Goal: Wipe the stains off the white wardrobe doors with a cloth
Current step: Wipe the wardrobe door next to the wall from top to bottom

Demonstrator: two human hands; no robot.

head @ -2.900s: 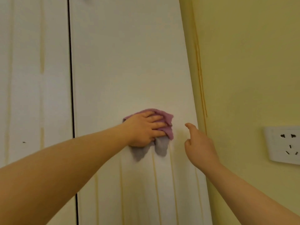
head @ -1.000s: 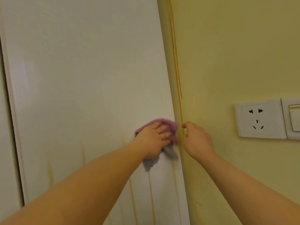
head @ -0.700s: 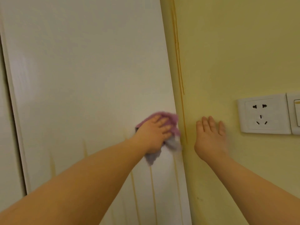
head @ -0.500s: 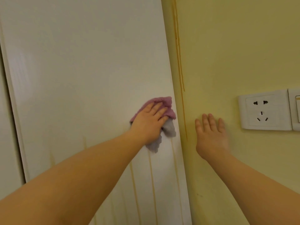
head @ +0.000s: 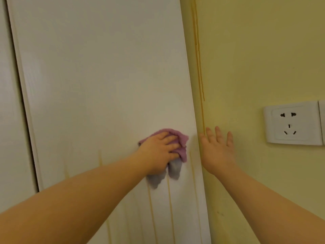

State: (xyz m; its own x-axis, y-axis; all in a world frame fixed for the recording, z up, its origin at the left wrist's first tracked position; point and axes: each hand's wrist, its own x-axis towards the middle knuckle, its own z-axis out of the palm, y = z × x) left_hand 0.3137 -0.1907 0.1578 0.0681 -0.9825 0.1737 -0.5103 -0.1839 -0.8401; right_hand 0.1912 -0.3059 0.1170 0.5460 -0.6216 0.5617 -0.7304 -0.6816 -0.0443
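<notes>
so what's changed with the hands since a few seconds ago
The right hand, earlier pointing at the wardrobe door, opened and went flat onto the yellow wall. The left hand carried the purple cloth rightward to the door's right edge. Unchanged: its grip on the cloth, the drip stains below.

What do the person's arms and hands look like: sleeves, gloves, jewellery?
The left forearm and right forearm are bare to the frame edge, no sleeve in view. The left hand and right hand wear no gloves, and no watch, bracelet or ring shows.
</notes>
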